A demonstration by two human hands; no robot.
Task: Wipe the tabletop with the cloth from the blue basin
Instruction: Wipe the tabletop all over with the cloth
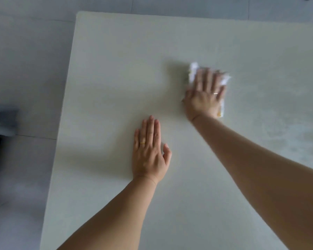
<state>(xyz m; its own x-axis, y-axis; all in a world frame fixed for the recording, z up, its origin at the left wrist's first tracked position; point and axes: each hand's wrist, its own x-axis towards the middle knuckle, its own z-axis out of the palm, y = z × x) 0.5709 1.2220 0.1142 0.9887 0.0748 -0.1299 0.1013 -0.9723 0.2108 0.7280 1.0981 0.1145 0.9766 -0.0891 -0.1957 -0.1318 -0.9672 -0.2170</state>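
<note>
The right hand (204,92) is pressing flat on the white cloth (193,71) right of centre in the frame, fingers straight and slightly spread, and it is showing up blurred, so I am reading this as mid-sweep. The cloth is bunching out past the fingertips and trailing along the right side of the wrist. The left hand (148,152) is lying flat on the bare tabletop (116,69) lower centre, fingers together, thumb apart, holding nothing, and seemingly bracing. The blue basin is not showing anywhere in the frame.

Here is where the risk is sitting: nothing is gripping that cloth, only palm pressure is holding it down. A fast stroke could be letting the crumpled edge roll under, or the hand could be sliding off and leaving the cloth behind. The bunching is also narrowing the contact patch, so streaks could be getting missed. The whole left side of the table, toward the grey floor (25,69), is looking unwiped as far as I can judge, and reaching there means crossing over the bracing hand.
</note>
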